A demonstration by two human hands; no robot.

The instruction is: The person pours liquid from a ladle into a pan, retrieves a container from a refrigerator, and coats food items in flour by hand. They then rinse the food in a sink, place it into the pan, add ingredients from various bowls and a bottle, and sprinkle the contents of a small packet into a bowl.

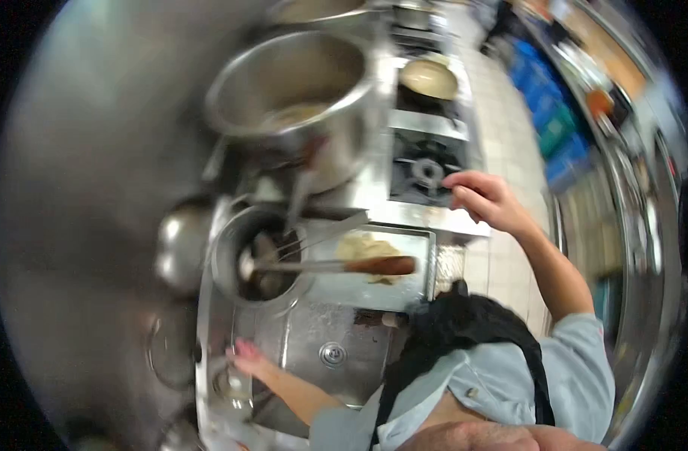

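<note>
My left hand point(248, 358), blurred, stretches over the back left corner of the sink point(314, 331), fingers apart and nothing seen in it. Just beside it stands a small shiny container point(233, 385), too smeared to name. My right hand point(483, 199) is raised by the front edge of the gas burner point(427, 171), fingers loosely bent and apart, holding nothing. Between my hands, a metal pot point(224, 263) holds several utensils, one with a brown wooden handle point(381, 265) that sticks out over a metal tray point(329, 289). Pale, soft-looking food point(363, 246) lies in this tray.
A large stockpot point(344, 143) stands behind the tray, with residue at its bottom. Farther along the stove sits a pan point(428, 80) with a pale inside. Blue bins point(536, 83) and a shelf counter line the right side, across a tiled floor point(502, 128). A metal wall rises at left.
</note>
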